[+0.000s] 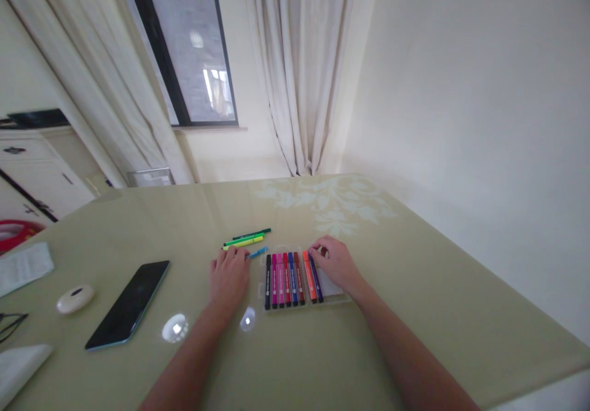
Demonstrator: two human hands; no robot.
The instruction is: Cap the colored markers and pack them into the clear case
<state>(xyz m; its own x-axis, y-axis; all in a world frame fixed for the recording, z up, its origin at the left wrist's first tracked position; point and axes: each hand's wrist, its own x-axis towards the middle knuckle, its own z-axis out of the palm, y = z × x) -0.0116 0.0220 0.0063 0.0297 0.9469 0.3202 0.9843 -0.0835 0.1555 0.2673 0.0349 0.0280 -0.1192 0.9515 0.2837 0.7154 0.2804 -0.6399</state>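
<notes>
A clear plastic marker case (282, 311) lies open on the table with several markers side by side in its left part. In its right part lie an orange marker (310, 279) and a dark purple marker (316, 281). My right hand (336, 265) reaches over the case, its thumb and finger pinched at the top end of the purple marker. To the left of the case, my left hand (230, 276) is palm down with curled fingers around one end of a light blue marker (258, 253); the fingertips are partly hidden.
Beyond my left hand lie a yellow marker (249, 242), a green marker (239, 239) and a dark green marker (253, 233). A black phone (129, 305) and a white rounded object (75, 299) are on the left. A wall (483, 122) borders the table's right side.
</notes>
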